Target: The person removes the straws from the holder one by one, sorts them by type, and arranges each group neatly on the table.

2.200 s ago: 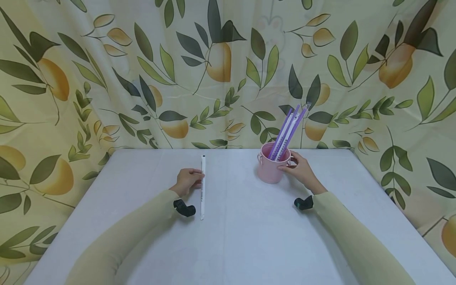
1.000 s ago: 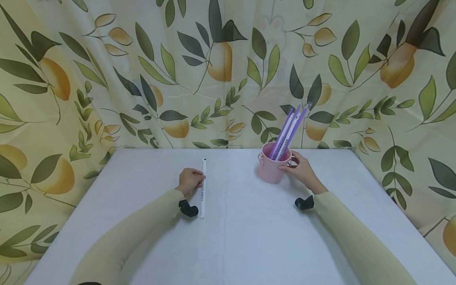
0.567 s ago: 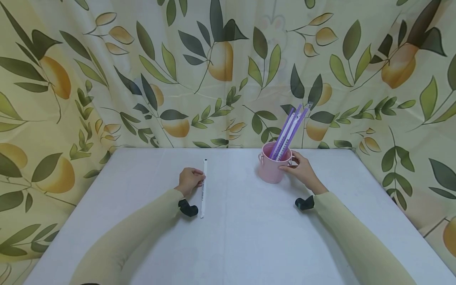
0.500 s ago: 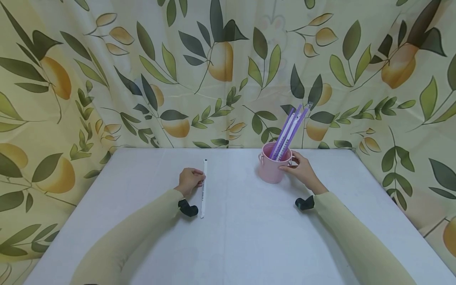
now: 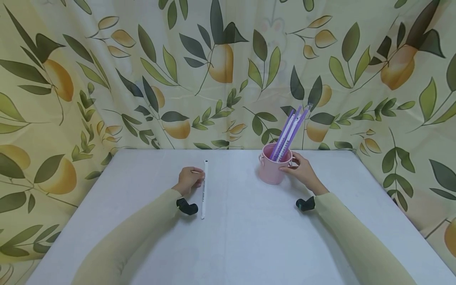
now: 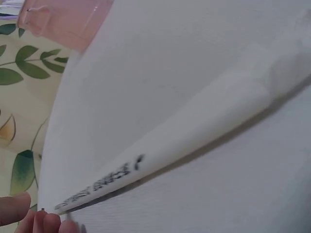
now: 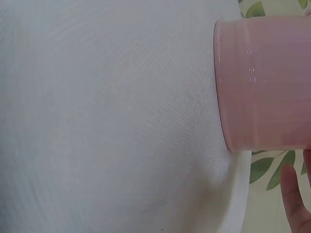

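Note:
A long white wrapped straw (image 5: 204, 198) with printed lettering and a dark far tip lies lengthwise on the table. My left hand (image 5: 189, 179) is at its left side, fingertips against or just beside it. In the left wrist view, thumb (image 6: 14, 208) and fingers stand apart near the straw's far end (image 6: 170, 145); contact there is unclear. My right hand (image 5: 303, 174) holds the right side of a pink bucket (image 5: 271, 174), thumb in front and fingers behind near its handle. The bucket (image 7: 267, 82) stands upright, with several purple wrapped straws (image 5: 289, 134) leaning right inside it.
The table (image 5: 228, 245) wears a white cloth. Behind it hangs a curtain (image 5: 228, 111) with fruit and leaf print, close to the back edge. Black wrist devices (image 5: 187, 207) sit at both cuffs.
Over two seconds the white straw's far end has come slightly nearer and to the right. My left hand has drawn back slightly leftward in the last half second. My right hand and the bucket have stayed put.

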The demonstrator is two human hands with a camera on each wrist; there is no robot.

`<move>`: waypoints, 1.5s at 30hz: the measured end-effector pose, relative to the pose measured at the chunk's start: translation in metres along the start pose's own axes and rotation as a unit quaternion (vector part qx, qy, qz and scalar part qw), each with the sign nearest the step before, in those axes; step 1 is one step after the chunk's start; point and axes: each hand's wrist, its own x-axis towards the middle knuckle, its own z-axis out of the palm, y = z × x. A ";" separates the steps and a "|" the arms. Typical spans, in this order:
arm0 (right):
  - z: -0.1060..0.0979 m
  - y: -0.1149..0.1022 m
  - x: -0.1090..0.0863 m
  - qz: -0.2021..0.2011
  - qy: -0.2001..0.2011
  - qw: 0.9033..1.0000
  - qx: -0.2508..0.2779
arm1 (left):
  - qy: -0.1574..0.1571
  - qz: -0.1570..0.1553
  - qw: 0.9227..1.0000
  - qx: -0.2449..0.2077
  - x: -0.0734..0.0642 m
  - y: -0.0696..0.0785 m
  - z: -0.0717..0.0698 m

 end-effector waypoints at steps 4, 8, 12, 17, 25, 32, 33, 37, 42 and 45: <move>0.000 0.002 0.001 0.003 0.000 1.000 -0.002 | -0.002 0.003 1.000 -0.004 0.001 0.009 -0.003; -0.001 0.005 0.000 0.009 -0.001 1.000 -0.006 | -0.008 0.012 1.000 -0.006 0.000 0.020 -0.006; -0.003 0.006 0.000 0.003 0.002 1.000 -0.004 | -0.011 0.017 1.000 -0.013 -0.002 0.030 -0.005; -0.005 0.008 -0.003 -0.005 0.005 1.000 -0.002 | -0.021 0.029 0.999 -0.024 -0.004 0.037 -0.001; -0.005 0.010 -0.012 -0.007 0.017 1.000 -0.002 | -0.030 0.034 0.999 -0.026 -0.005 0.047 0.009; -0.004 0.015 -0.016 -0.006 0.030 0.999 0.022 | -0.036 0.065 0.996 -0.052 -0.005 0.064 0.025; -0.004 0.016 -0.017 -0.005 0.030 0.999 0.028 | -0.039 0.070 0.995 -0.058 -0.005 0.067 0.028; -0.004 0.016 -0.018 0.004 0.026 0.999 0.038 | -0.053 0.085 0.993 -0.065 -0.005 0.079 0.041; 0.005 0.003 -0.023 0.005 0.048 0.998 0.039 | -0.069 0.100 0.990 -0.066 -0.008 0.093 0.055; 0.014 -0.007 -0.028 0.019 0.078 0.996 0.036 | -0.073 0.109 0.989 -0.072 -0.009 0.101 0.061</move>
